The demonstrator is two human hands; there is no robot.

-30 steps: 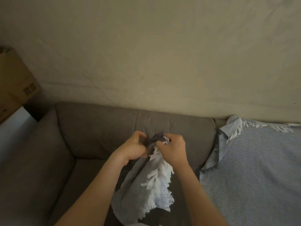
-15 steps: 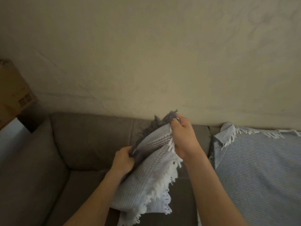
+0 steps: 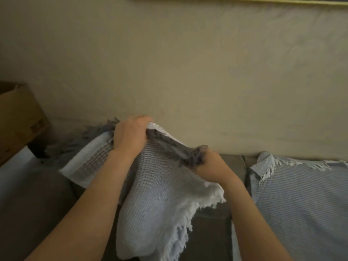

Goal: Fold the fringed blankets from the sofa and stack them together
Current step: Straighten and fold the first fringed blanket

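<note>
At the far left a cardboard box [image 3: 18,117] stands beside the grey sofa [image 3: 33,208]. Next, the left hand [image 3: 130,137] is up in front of the sofa back, its fingers curled tight round the top edge of a pale ribbed blanket [image 3: 160,196], where a dark grey fringe shows. The cloth hangs from there over the seat, bunched and doubled unevenly, with a white fringe along its lower edge. Lower and to the right, the right hand [image 3: 212,167] pinches the same grey-fringed edge. Further right a second blanket [image 3: 301,200], white-fringed, lies spread over the sofa, apparently unfolded. By the look of it the task is early: the held blanket seems only to be getting sorted for its corners, no neat fold is visible, nothing is stacked, and the second blanket awaits folding
</note>
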